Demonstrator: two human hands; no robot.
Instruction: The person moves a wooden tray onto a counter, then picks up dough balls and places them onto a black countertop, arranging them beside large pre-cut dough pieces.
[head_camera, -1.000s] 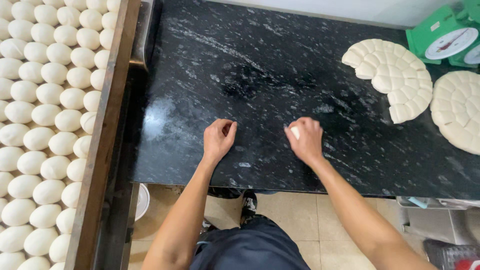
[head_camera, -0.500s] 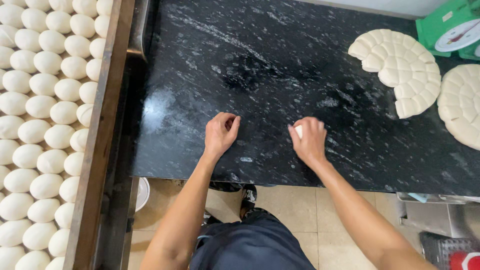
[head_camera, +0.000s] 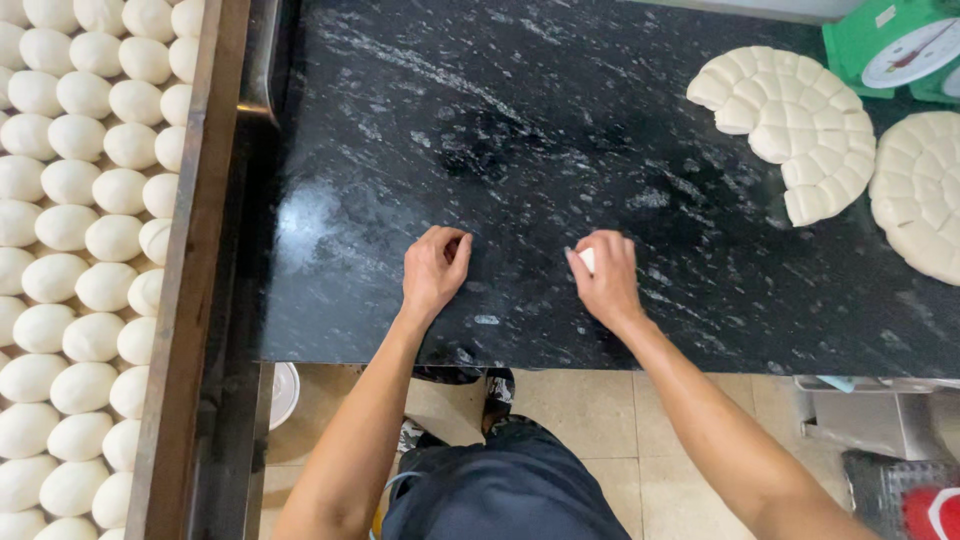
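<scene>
Near the front edge of the black stone surface (head_camera: 560, 130), the right hand (head_camera: 605, 278) cups a small white dough piece (head_camera: 587, 260), mostly hidden under curled fingers; the left hand (head_camera: 433, 272), just beside it, is curled too, contents unseen; scored dough discs (head_camera: 790, 125) lie toward the far right corner.

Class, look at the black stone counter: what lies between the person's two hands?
In the head view, only bare black counter lies between the left hand and the right hand, which is cupped over a small white dough piece.
</scene>
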